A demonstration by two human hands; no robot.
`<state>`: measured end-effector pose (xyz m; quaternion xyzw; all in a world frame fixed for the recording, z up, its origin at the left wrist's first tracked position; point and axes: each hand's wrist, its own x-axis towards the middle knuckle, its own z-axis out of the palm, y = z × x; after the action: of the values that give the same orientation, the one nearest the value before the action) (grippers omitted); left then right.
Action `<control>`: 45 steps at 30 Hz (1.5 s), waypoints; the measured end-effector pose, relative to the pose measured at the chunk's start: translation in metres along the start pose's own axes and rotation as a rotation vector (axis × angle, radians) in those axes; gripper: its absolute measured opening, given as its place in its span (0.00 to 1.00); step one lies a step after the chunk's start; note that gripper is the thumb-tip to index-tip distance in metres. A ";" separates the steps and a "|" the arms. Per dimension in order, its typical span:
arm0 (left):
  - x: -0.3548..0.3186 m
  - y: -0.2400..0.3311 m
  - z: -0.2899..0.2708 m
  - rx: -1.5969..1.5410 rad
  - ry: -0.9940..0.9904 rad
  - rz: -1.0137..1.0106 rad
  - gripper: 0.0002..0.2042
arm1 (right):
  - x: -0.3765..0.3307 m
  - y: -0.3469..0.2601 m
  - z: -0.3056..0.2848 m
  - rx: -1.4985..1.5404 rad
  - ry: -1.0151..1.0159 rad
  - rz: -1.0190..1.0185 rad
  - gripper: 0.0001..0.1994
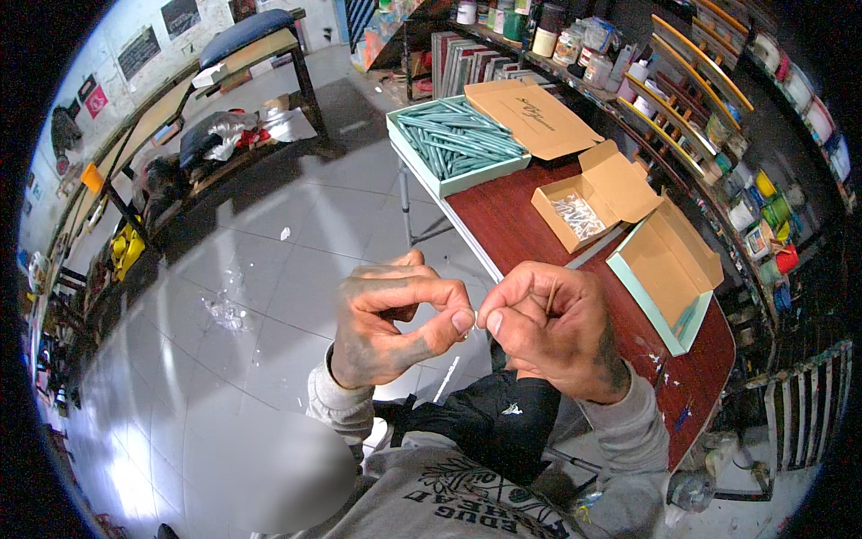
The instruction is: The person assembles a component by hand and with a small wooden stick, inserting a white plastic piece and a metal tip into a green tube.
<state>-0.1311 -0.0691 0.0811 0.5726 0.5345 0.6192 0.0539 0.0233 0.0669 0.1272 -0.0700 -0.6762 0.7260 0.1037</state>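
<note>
My left hand and my right hand meet above my lap, beside the table's left edge. Thumb and forefinger are pinched together on each. A tiny whitish piece shows between the fingertips, too small to name. At the curled fingers of my right hand lies a thin tan strip. Beyond stands a pale teal box heaped with dark green pen-like sticks. Nearer is a small cardboard box of small white and clear pieces. Another open teal box holds a few green sticks.
The boxes stand on a dark red table. Shelves with jars and bottles line the back and right. A metal rack stands at lower right. Crumpled clear plastic lies on the tiled floor; a bench is far left.
</note>
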 end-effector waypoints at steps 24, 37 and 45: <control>-0.037 0.011 0.034 -0.574 0.480 -0.406 0.11 | -0.005 0.039 0.022 0.070 0.276 -0.324 0.10; -0.030 0.013 0.038 -0.580 0.574 -0.489 0.11 | 0.006 0.037 0.036 0.127 0.427 -0.457 0.08; -0.032 0.013 0.032 -0.638 0.542 -0.456 0.08 | 0.019 0.048 0.025 -0.045 0.403 -0.760 0.07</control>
<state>-0.0889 -0.0771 0.0620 0.2132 0.4244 0.8520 0.2203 -0.0037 0.0439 0.0822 0.0415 -0.6358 0.5933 0.4920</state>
